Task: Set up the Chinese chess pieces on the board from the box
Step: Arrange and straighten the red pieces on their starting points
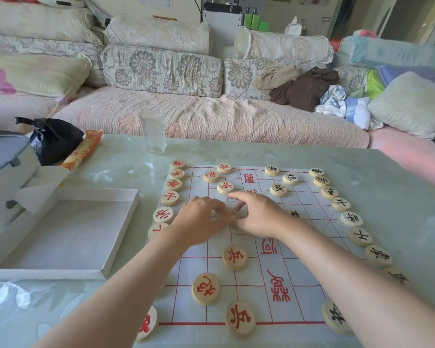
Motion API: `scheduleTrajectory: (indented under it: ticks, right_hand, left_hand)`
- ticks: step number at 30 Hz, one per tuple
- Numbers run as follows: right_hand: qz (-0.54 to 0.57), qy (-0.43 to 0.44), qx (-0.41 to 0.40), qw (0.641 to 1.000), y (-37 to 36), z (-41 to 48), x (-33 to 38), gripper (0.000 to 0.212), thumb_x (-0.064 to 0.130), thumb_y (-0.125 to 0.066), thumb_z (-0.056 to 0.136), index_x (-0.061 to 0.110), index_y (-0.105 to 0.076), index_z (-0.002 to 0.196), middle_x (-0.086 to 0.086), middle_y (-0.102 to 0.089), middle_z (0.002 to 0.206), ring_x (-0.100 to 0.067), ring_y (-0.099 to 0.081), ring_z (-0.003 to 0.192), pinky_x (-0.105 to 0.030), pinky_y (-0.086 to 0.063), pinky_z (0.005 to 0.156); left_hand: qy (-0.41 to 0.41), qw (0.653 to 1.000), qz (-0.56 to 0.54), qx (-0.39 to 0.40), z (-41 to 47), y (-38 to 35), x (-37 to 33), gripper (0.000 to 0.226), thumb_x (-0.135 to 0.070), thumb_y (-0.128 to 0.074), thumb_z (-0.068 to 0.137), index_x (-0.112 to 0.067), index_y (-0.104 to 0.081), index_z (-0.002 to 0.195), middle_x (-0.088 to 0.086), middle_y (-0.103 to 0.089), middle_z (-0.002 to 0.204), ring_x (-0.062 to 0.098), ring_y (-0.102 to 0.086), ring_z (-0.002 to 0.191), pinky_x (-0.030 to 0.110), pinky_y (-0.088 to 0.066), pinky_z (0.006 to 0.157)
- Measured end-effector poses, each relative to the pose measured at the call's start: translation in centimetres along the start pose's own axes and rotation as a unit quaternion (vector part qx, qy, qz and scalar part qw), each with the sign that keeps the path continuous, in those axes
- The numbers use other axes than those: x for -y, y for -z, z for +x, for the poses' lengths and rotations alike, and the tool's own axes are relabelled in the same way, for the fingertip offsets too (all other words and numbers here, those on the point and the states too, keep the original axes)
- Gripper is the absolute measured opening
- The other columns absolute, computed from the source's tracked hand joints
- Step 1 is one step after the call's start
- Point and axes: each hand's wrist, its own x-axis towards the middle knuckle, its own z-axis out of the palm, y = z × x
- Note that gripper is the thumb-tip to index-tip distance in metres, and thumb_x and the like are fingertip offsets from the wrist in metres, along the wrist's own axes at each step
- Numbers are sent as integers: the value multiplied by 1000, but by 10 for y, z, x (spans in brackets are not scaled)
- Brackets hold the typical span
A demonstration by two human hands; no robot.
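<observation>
The white paper board (249, 272) with red lines lies on the green table. Red-lettered wooden pieces (170, 198) line its left edge, and black-lettered pieces (351, 219) line its right edge. More red pieces (234, 257) and black pieces (278, 190) stand inside the grid. My left hand (201, 221) and my right hand (259, 214) meet at the board's middle. The left fingers curl round a mostly hidden piece (227, 216), and the right hand's thumb and straight fingers touch the same spot. The flat white box (60, 234) lies open left of the board, with no pieces in it.
A clear drinking glass (153, 131) stands just beyond the board. A black bag (53, 139), an orange packet (82, 149) and a grey appliance (5, 159) crowd the table's far left. A sofa (199, 116) with cushions and clothes runs behind the table.
</observation>
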Motion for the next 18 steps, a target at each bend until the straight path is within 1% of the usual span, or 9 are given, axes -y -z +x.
scheduleTrajectory:
  ticks: [2, 5, 9, 12, 16, 18]
  right_hand:
    - [-4, 2, 4, 1000, 0, 1, 1, 69, 42, -70, 81, 38, -45, 145, 18, -60, 113, -10, -52, 112, -29, -43, 97]
    - [-2, -1, 5, 1000, 0, 2, 2, 64, 46, -70, 81, 35, -51, 141, 17, -60, 114, -11, -53, 113, -30, -43, 99]
    - [-28, 7, 13, 1000, -1, 1, 2, 43, 49, -68, 81, 37, -66, 123, 14, -56, 107, -11, -54, 107, -30, -46, 93]
    - [-30, 3, 17, 999, 1, 0, 2, 43, 48, -68, 82, 37, -66, 124, 13, -54, 110, -11, -52, 109, -27, -44, 92]
    - [-22, 3, 22, 1000, 4, -4, 6, 39, 41, -68, 84, 36, -67, 122, 10, -58, 116, -11, -52, 109, -29, -45, 94]
    - [-21, 0, 26, 999, 4, -5, 7, 41, 38, -68, 83, 32, -66, 124, 8, -60, 118, -13, -53, 112, -31, -46, 95]
  left_hand:
    - [-5, 1000, -12, -8, 1, -2, 0, 42, -40, -66, 85, -32, -59, 125, -14, -62, 117, 14, -47, 105, 31, -42, 90]
    - [-4, 999, -29, -14, 0, -3, 1, 41, -43, -67, 84, -31, -61, 123, -16, -64, 115, 14, -49, 104, 32, -44, 90]
    - [4, 999, -43, -22, 0, -5, 1, 40, -40, -69, 83, -32, -62, 121, -18, -65, 111, 14, -50, 104, 31, -46, 87]
    - [6, 999, -37, -28, 1, -7, -1, 39, -38, -69, 83, -31, -62, 121, -17, -66, 111, 14, -51, 103, 32, -46, 87]
    - [5, 999, -27, -28, 1, -7, -3, 40, -37, -68, 84, -30, -60, 123, -14, -65, 114, 14, -50, 104, 35, -47, 88]
    - [-1, 999, -25, -27, 0, -8, -3, 46, -41, -68, 83, -29, -57, 127, -13, -63, 116, 15, -52, 105, 35, -48, 88]
